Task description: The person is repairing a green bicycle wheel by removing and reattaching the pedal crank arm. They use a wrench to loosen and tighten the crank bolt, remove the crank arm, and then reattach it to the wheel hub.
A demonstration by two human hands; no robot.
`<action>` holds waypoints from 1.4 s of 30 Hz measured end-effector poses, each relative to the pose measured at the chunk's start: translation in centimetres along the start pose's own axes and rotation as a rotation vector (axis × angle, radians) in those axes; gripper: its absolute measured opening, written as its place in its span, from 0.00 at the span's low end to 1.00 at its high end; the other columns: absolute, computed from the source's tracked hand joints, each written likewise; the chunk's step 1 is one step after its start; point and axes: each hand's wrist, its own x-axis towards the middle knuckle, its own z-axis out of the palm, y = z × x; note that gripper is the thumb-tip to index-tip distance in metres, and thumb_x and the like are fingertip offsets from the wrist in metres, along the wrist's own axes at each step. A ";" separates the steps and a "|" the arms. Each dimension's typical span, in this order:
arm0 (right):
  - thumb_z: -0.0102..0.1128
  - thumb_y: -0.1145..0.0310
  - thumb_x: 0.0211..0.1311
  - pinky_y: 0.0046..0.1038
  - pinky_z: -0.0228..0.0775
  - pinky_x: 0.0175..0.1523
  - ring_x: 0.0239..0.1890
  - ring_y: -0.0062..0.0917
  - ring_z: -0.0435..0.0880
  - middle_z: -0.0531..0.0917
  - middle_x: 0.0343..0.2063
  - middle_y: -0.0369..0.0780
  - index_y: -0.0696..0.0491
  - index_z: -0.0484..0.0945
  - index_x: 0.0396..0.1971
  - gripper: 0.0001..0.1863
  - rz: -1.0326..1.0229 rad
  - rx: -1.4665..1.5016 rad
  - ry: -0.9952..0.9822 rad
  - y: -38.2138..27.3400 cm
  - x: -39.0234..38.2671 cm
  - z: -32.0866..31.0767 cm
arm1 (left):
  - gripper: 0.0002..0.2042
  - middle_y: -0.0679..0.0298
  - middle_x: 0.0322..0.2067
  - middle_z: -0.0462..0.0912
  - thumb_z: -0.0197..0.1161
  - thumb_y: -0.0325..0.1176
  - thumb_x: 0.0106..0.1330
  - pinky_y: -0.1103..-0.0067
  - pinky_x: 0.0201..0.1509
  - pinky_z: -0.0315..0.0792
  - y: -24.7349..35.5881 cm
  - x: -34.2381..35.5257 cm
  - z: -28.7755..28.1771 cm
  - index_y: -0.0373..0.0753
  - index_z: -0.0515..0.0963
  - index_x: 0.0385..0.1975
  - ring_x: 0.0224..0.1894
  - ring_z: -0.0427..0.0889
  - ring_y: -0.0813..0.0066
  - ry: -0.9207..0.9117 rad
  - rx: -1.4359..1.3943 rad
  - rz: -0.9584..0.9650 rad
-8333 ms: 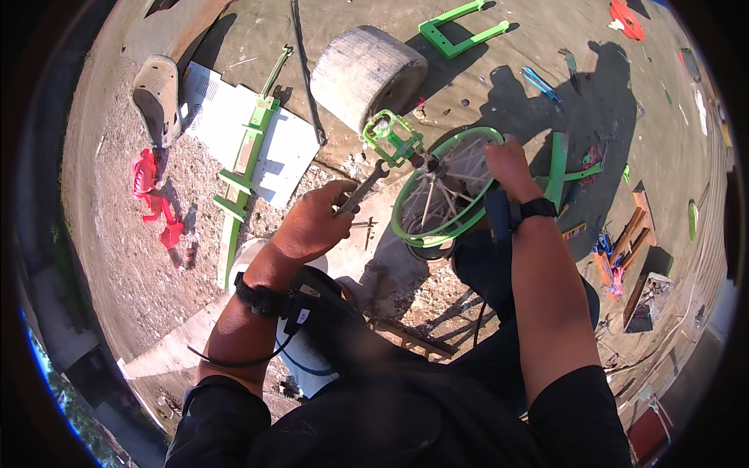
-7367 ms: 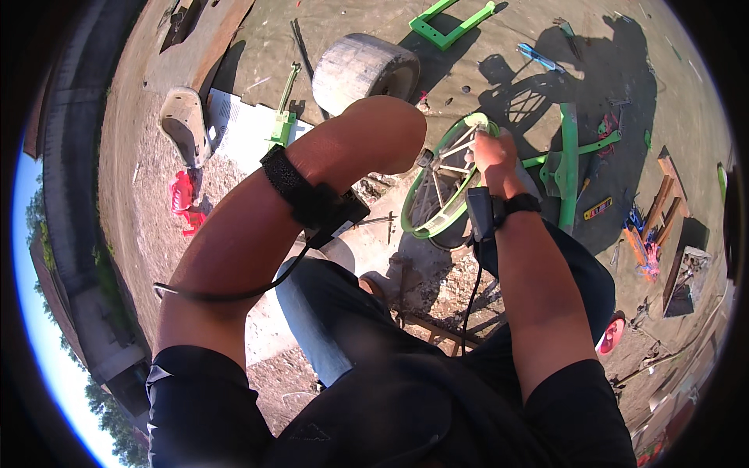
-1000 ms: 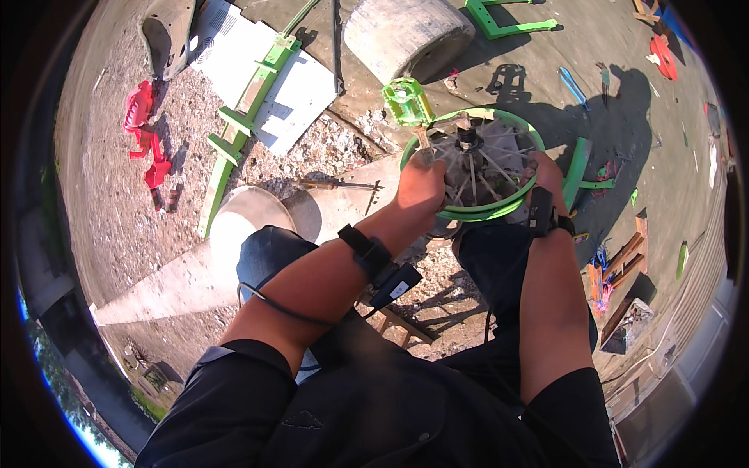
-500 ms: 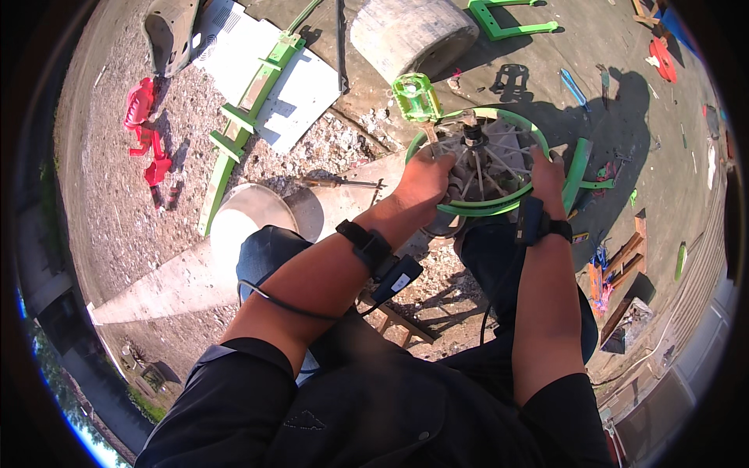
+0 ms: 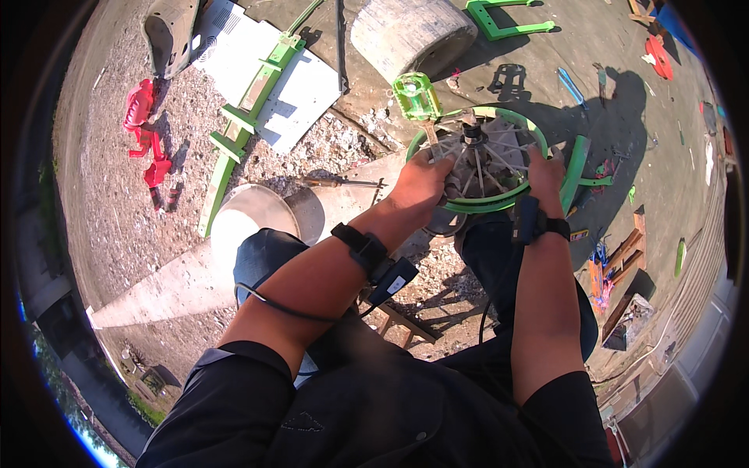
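Note:
A green-rimmed spoked wheel (image 5: 488, 204) is held out in front of me, above my knees. Its dark hub (image 5: 473, 134) sits at the middle, with pale spokes running out to the rim. My left hand (image 5: 423, 184) is closed around the wheel's left side, where a crank arm (image 5: 433, 139) leads up to a bright green pedal (image 5: 416, 95). How its fingers divide between rim and crank arm I cannot tell. On the right side, my right hand (image 5: 546, 175) grips the rim, its fingers partly hidden.
A long green metal frame piece (image 5: 248, 109) and a white panel (image 5: 300, 97) lie to the left, near a red plastic part (image 5: 140, 105). A screwdriver (image 5: 335, 182) rests left of the wheel. Behind stands a concrete cylinder (image 5: 413, 35); blue-handled pliers (image 5: 572, 86) lie far right.
Both hands keep their grip on the wheel. The wheel and hands have shifted only slightly.

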 end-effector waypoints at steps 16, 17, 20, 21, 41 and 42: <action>0.66 0.68 0.56 0.37 0.69 0.62 0.58 0.45 0.75 0.75 0.57 0.51 0.56 0.72 0.58 0.28 -0.613 -0.164 -0.525 -12.4 -0.4 3.4 | 0.11 0.67 0.25 0.78 0.58 0.36 0.71 0.84 0.21 0.65 0.2 -0.7 -1.7 0.34 0.73 0.43 0.19 0.71 0.83 -0.046 0.081 -0.015; 0.66 0.68 0.56 0.37 0.69 0.61 0.57 0.45 0.76 0.75 0.56 0.51 0.56 0.73 0.58 0.28 -0.610 -0.215 -0.543 -12.8 -0.5 3.5 | 0.11 0.67 0.25 0.78 0.58 0.36 0.71 0.83 0.21 0.64 0.2 -0.7 -1.8 0.34 0.73 0.42 0.19 0.71 0.83 -0.043 0.091 -0.017; 0.67 0.67 0.56 0.38 0.71 0.58 0.53 0.46 0.77 0.77 0.52 0.51 0.56 0.76 0.52 0.23 -0.668 -0.291 -0.519 -12.9 -0.2 4.4 | 0.10 0.67 0.24 0.78 0.58 0.36 0.70 0.83 0.21 0.64 0.0 -0.7 -2.4 0.34 0.73 0.40 0.18 0.71 0.82 -0.064 0.075 0.008; 0.66 0.66 0.57 0.37 0.69 0.60 0.57 0.44 0.76 0.78 0.52 0.50 0.56 0.77 0.52 0.22 -0.647 -0.309 -0.545 -13.4 -0.2 4.2 | 0.10 0.66 0.24 0.77 0.58 0.36 0.70 0.82 0.20 0.64 0.1 -0.9 -2.5 0.34 0.74 0.38 0.18 0.71 0.82 -0.058 0.091 0.024; 0.65 0.66 0.58 0.39 0.72 0.51 0.47 0.44 0.80 0.81 0.44 0.49 0.57 0.80 0.41 0.14 -0.760 -0.226 -0.371 -11.7 -2.3 -7.1 | 0.19 0.53 0.37 0.83 0.58 0.36 0.65 0.75 0.44 0.73 4.9 -9.0 -0.4 0.30 0.75 0.52 0.39 0.81 0.70 -0.214 0.403 0.255; 0.65 0.65 0.58 0.38 0.72 0.53 0.48 0.43 0.80 0.81 0.45 0.49 0.58 0.80 0.42 0.15 -0.708 -0.246 -0.391 -11.7 -2.7 -7.9 | 0.21 0.49 0.40 0.84 0.57 0.37 0.64 0.72 0.49 0.75 5.4 -9.5 -0.4 0.31 0.75 0.54 0.43 0.83 0.64 -0.230 0.456 0.273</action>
